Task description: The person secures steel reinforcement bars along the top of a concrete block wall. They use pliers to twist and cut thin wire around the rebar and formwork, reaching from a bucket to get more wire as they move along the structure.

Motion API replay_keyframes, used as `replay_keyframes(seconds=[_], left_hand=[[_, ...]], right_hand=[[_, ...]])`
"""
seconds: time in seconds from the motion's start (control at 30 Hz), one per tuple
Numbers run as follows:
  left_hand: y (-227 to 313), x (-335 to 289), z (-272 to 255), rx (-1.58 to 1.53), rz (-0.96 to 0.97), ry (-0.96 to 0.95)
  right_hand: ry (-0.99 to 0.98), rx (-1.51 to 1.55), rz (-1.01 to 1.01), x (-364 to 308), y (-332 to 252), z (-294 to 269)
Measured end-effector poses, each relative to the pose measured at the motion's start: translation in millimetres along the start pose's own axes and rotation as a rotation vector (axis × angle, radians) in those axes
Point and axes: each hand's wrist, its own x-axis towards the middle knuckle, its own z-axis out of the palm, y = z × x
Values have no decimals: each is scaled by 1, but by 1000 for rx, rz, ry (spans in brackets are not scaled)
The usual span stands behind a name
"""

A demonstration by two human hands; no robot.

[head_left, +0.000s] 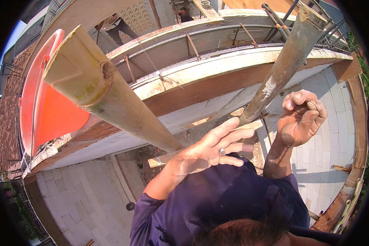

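My left hand (217,144) is open, its fingers spread, with a ring on one of them. It is in front of my dark blue shirt (229,192) and appears to hold nothing. My right hand (301,117) is raised at the right with its fingers curled together. A thin dark line shows at its fingertips, too small to identify. Between and beyond my hands, a thick bamboo pole (281,71) slants up to the right. Another bamboo pole (123,104) leans up to the left, its cut end nearest the view.
An orange plastic bucket (53,110) hangs at the left. Wooden formwork (217,67) with steel bars (192,46) curves across the far side. Block walls (82,197) lie below. Two people are farther back, one in dark trousers (122,30), one in dark clothing (186,15).
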Motion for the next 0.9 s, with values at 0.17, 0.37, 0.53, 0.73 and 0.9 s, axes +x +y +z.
replay_keyframes(seconds=[0.17, 0.37, 0.53, 0.73, 0.9], left_hand=[[-2, 10, -6, 1231, 269, 220], [-28, 19, -29, 1176, 326, 449], [-31, 24, -44, 1157, 349, 522], [-3, 54, -34, 707, 589, 470], [26, 67, -22, 646, 584, 516]], right_hand=[[-113, 55, 91, -11, 3, 47], [-492, -212, 6, -24, 16, 70], [-400, -192, 211, -34, 25, 65], [-342, -202, 725, -93, 33, 47], [-438, -557, 495, -87, 31, 1]])
